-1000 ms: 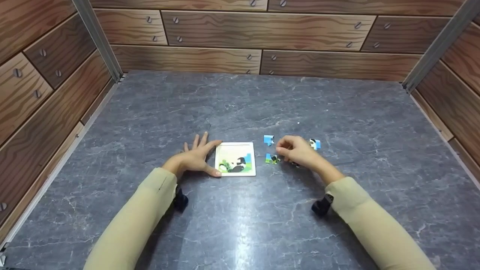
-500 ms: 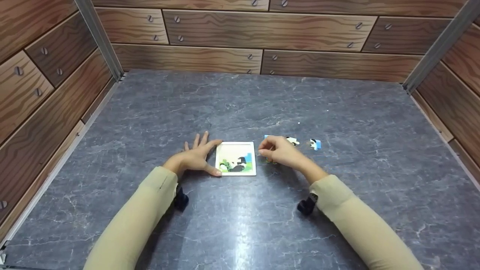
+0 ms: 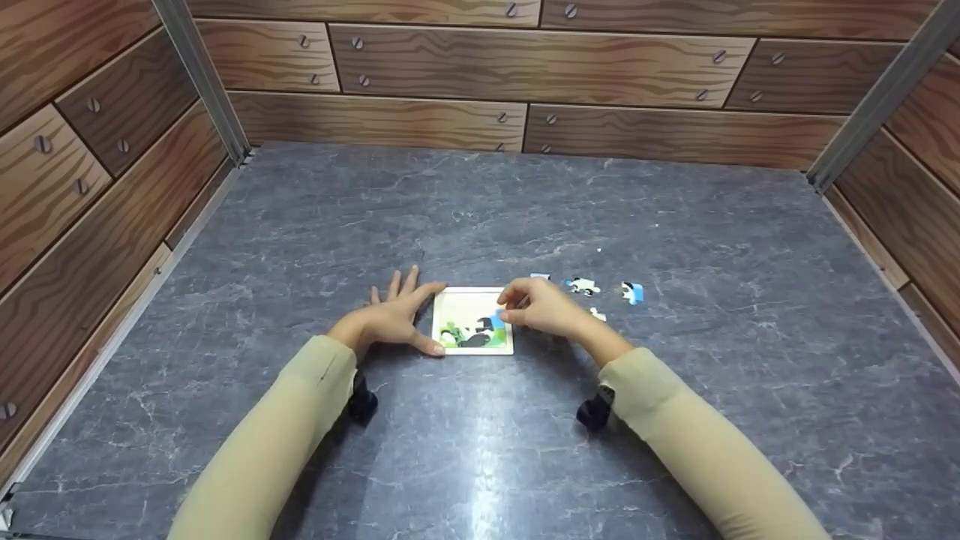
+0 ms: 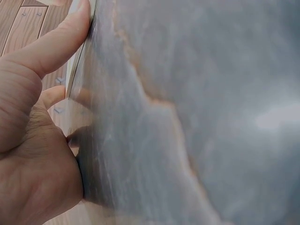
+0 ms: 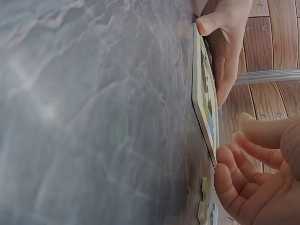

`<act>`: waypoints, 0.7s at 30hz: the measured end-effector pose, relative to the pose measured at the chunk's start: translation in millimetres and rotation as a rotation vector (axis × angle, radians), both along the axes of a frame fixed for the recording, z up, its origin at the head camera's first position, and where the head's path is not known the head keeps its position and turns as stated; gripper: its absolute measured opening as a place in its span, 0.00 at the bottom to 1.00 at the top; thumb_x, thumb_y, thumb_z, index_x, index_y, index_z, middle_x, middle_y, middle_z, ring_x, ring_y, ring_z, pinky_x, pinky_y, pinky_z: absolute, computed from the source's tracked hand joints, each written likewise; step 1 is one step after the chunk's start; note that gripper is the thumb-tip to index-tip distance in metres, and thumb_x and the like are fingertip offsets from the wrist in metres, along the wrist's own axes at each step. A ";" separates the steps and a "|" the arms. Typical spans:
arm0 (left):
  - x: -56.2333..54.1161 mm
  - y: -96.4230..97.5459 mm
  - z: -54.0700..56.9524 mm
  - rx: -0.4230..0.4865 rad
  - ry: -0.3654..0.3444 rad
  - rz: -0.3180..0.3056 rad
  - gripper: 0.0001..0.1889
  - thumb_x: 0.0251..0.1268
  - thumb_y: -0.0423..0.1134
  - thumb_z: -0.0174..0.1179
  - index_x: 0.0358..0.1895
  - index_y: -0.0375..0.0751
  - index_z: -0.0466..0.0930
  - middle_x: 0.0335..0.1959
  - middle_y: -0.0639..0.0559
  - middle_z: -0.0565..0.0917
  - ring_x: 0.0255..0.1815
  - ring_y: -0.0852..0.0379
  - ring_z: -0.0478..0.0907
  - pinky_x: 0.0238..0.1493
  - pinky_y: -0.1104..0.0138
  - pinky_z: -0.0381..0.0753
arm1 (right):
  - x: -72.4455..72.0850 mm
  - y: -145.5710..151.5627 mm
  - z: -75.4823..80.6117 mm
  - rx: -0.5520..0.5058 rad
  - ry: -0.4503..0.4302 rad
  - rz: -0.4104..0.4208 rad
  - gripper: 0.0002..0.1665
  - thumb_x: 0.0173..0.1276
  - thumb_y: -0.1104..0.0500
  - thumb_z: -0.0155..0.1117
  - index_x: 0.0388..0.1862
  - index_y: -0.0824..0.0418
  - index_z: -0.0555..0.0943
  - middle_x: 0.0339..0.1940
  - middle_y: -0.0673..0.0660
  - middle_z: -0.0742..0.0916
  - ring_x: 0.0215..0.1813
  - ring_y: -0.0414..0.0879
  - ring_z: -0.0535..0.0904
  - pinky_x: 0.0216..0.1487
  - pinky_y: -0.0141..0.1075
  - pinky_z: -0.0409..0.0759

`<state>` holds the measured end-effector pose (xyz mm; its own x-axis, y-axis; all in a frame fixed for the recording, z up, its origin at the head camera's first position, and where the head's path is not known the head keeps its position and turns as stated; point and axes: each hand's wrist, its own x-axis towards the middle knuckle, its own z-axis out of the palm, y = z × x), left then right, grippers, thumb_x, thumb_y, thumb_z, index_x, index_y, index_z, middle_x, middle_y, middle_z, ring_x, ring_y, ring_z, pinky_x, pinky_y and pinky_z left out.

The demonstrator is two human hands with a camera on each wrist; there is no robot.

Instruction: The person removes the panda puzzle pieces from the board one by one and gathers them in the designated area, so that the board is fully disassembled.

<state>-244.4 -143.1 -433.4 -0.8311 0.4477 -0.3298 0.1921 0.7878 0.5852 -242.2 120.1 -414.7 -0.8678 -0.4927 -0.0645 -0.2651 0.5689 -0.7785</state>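
A small square jigsaw board [image 3: 457, 301] with a pale rim lies on the grey table, its lower part filled with panda, green and blue picture pieces. My left hand [image 3: 390, 319] braces the board's left side, thumb at the near corner and fingers spread beyond; the left wrist view shows the thumb along its edge. My right hand [image 3: 546, 306] is at the board's right side with thumb and fingertips brought together over the blue part. It pinches a puzzle piece, mostly hidden by the fingers. In the right wrist view its other fingers [image 5: 229, 180] are curled.
Right of the board lie loose puzzle pieces: a blue one [image 3: 540, 276] partly behind the right hand, a black-and-white one [image 3: 582, 286], a blue-and-white one [image 3: 632, 292] and a pale one [image 3: 598, 314]. Wood-patterned walls [image 3: 540, 67] enclose the table.
My right hand has moved left from among the loose pieces to the board's right edge, uncovering the black-and-white piece. My left hand stays in place at the board.
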 end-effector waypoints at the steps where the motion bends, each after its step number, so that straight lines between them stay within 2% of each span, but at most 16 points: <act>1: 0.2 0.0 0.0 0.002 0.001 -0.001 0.58 0.36 0.59 0.73 0.74 0.60 0.47 0.73 0.42 0.25 0.69 0.43 0.15 0.60 0.40 0.16 | -0.2 -0.4 -0.8 0.003 0.001 0.006 0.13 0.59 0.65 0.66 0.41 0.71 0.79 0.33 0.57 0.82 0.31 0.43 0.76 0.29 0.31 0.76; 11: 0.4 0.4 -0.9 -0.005 -0.004 0.018 0.58 0.35 0.59 0.73 0.74 0.60 0.47 0.73 0.43 0.25 0.69 0.43 0.15 0.60 0.41 0.16 | -0.2 -7.5 -1.1 0.068 -0.019 0.025 0.16 0.56 0.66 0.68 0.43 0.71 0.78 0.36 0.61 0.82 0.40 0.50 0.77 0.39 0.38 0.76; 15: 0.0 0.6 -1.1 -0.006 -0.006 0.021 0.58 0.35 0.59 0.73 0.74 0.61 0.47 0.73 0.43 0.25 0.69 0.44 0.15 0.60 0.41 0.16 | -1.3 -9.5 -0.2 0.110 -0.009 0.022 0.16 0.54 0.66 0.69 0.41 0.70 0.79 0.35 0.60 0.82 0.39 0.49 0.76 0.41 0.40 0.75; 21: -0.8 1.0 -0.9 -0.007 -0.006 0.021 0.58 0.35 0.59 0.73 0.74 0.61 0.47 0.73 0.43 0.25 0.70 0.44 0.15 0.60 0.41 0.16 | -2.7 -11.5 -0.5 0.151 0.004 0.011 0.15 0.52 0.66 0.71 0.39 0.69 0.79 0.32 0.56 0.80 0.35 0.47 0.73 0.39 0.40 0.73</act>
